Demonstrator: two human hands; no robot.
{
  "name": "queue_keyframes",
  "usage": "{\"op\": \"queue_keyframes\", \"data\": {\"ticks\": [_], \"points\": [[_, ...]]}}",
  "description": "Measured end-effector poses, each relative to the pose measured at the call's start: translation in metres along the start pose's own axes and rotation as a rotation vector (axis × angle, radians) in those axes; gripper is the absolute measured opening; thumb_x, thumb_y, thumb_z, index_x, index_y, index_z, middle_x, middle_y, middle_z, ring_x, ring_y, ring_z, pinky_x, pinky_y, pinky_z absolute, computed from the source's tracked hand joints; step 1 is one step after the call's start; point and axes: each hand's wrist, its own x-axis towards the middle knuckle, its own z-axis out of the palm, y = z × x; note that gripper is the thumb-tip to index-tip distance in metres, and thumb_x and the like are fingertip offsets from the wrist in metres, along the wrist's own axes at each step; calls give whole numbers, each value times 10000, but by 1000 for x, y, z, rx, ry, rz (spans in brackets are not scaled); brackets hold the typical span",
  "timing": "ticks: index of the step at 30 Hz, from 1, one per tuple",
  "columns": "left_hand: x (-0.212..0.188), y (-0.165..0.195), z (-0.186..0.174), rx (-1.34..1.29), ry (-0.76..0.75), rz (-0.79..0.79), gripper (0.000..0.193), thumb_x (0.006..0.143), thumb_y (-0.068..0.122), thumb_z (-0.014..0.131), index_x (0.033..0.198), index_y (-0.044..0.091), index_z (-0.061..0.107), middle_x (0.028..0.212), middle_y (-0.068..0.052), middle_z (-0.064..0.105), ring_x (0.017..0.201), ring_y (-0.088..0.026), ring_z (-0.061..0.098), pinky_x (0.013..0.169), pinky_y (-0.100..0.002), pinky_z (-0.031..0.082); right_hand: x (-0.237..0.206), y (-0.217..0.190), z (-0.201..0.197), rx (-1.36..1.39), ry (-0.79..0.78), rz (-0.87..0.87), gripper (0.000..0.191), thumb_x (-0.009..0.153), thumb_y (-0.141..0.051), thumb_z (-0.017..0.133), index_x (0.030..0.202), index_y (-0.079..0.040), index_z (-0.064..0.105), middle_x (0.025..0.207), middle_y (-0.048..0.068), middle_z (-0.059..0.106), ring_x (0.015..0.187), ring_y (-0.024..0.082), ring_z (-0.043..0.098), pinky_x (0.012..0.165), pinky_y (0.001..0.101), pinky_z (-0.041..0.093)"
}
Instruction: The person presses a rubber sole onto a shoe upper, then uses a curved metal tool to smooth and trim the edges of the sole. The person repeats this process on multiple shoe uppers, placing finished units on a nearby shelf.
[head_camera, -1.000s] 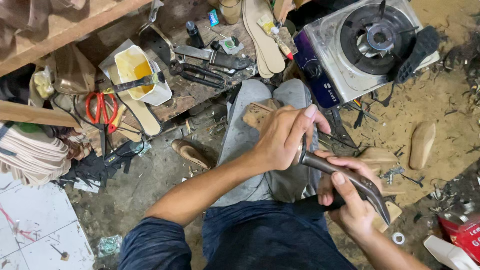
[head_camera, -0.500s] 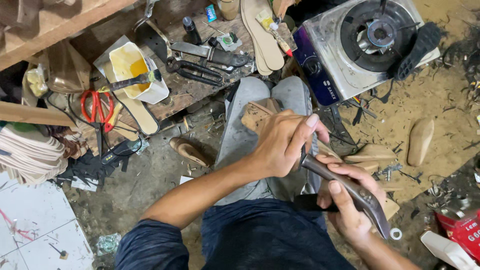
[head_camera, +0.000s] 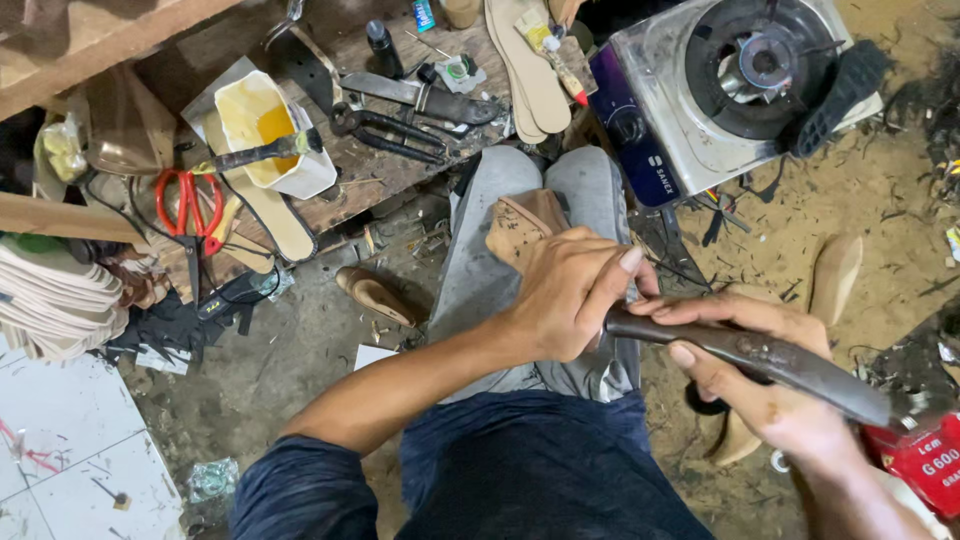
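A red packet with white lettering lies at four o'clock; a small blue label sits at twelve, by a yellow-and-white tube.

Tool in hands: dark metal, dull, kinda pitted. Shoe piece on lap: tan leather, matt, suede-ish. Stove: shiny steel top, black burner. Scissors: glossy red plastic handles. Bench: rough worn wood. Floor: gritty dirt.
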Motion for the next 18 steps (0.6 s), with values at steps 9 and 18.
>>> {"op": "queue_keyframes", "data": {"ticks": [9, 18], "points": [[-32, -1, 11, -115, 391, -112, 451, 1204, 275, 287, 1261, 44, 670, 929, -63, 738, 1007, -238, 742, 1199, -370, 420, 15, 46, 10, 214, -144, -140, 275, 824, -64, 707, 1083, 29, 714, 1098, 176, 794, 540, 113, 650, 508, 249, 551], [-70, -35, 56, -1104, 819, -713, 446, 954, 336, 765, 1263, 60, 602, 1071, -58, 611, 929, -190, 576, 827, -376, 534, -22, 124, 71, 921, -136, -243, 268, 979, -58, 644, 1210, 63, 582, 1299, 377, 624, 594, 175, 582, 578, 318, 533]]}}
